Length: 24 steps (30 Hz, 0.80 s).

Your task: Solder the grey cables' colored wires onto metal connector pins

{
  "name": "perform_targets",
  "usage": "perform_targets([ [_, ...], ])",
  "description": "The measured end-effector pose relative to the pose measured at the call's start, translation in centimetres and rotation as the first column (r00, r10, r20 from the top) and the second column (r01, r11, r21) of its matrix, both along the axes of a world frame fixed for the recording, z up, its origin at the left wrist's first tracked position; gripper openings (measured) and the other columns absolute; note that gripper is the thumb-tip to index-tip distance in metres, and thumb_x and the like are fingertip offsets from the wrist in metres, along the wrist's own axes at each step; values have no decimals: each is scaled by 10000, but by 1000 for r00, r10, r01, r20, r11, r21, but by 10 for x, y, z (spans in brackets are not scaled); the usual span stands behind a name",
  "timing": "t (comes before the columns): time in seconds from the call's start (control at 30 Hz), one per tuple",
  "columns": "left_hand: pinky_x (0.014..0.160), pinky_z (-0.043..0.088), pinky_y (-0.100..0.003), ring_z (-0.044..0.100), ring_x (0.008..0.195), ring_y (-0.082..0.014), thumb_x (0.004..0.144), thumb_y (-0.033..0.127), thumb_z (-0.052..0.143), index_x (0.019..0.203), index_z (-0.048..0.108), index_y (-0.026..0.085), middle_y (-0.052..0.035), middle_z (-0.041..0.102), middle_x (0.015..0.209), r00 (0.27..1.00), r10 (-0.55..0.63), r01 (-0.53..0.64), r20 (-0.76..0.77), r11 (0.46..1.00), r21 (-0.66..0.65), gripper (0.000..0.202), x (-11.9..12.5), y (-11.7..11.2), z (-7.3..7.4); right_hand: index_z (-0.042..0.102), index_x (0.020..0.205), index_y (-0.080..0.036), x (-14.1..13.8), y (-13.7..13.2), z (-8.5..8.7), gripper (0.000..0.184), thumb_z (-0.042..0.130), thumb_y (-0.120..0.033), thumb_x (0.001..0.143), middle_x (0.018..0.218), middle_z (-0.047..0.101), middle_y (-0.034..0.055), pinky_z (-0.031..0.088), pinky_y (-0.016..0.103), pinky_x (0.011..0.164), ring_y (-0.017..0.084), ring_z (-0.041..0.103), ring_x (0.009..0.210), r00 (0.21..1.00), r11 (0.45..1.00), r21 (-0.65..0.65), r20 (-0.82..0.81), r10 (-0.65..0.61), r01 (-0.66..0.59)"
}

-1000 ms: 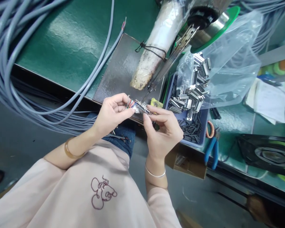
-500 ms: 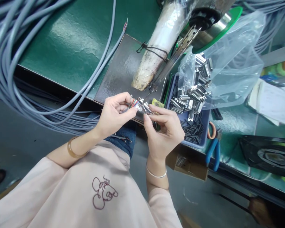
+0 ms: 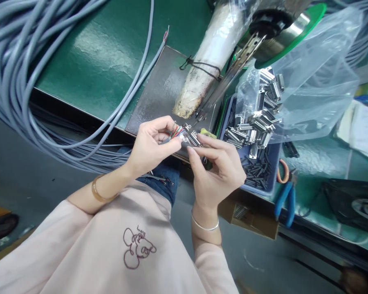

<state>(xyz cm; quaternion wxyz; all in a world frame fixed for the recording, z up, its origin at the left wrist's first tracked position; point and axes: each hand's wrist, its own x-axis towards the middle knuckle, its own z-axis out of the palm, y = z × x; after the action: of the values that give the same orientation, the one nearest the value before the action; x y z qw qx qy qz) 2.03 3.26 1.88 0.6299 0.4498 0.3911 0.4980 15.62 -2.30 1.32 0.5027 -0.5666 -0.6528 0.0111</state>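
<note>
My left hand (image 3: 155,143) pinches a bunch of thin coloured wires (image 3: 177,130) between thumb and fingers. Opposite it, my right hand (image 3: 216,167) grips a metal multi-pin connector (image 3: 194,139) between thumb and fingertips. The wire ends meet the connector's near side; whether each wire is joined to a pin is too small to tell. Just above the connector, the thin tip of a soldering iron (image 3: 199,116) points down. Beside it is the end of a whitish, plastic-wrapped tube (image 3: 187,102), tied round with black wire. A yellow sponge (image 3: 207,132) shows behind my right fingers.
Grey cables (image 3: 21,73) lie coiled at the left. To the right, a blue bin (image 3: 259,190) holds small black tubes (image 3: 259,173) and a clear bag with many metal connectors (image 3: 260,122). Blue-handled cutters (image 3: 285,198), a green-rimmed solder spool (image 3: 297,41) and papers (image 3: 363,126) lie further right.
The whole view has shifted slightly, so things appear a little further right. Both hands keep their holds on the wires and the connector, close to the iron's tip.
</note>
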Motion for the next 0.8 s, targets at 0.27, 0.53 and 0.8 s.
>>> perform_targets([
  [0.27,489,369,-146,453,553,-45,635,144,696,612,525,157,27,536,631,999,-35,34,-10,997,-67,173,-2,-1,-7,645,850,-232,-2,-7,-4,157,746,-113,852,995,800,12,631,284,771,151,770,877,991,997,75,131,3,-13],
  [0.53,499,411,-133,477,519,-30,650,130,728,780,557,175,49,593,659,989,-105,116,101,987,-110,219,-4,-11,-8,661,852,-232,3,-15,-6,137,742,-121,859,934,799,-1,626,262,717,152,774,854,998,999,19,39,-46,46],
  [0.8,452,387,-145,438,466,-27,683,134,739,721,555,169,40,604,596,958,-245,266,149,954,-142,191,-11,-21,-8,705,951,-245,2,-28,7,38,672,-230,940,717,707,-61,388,199,391,65,565,433,953,987,-54,-257,-160,151],
])
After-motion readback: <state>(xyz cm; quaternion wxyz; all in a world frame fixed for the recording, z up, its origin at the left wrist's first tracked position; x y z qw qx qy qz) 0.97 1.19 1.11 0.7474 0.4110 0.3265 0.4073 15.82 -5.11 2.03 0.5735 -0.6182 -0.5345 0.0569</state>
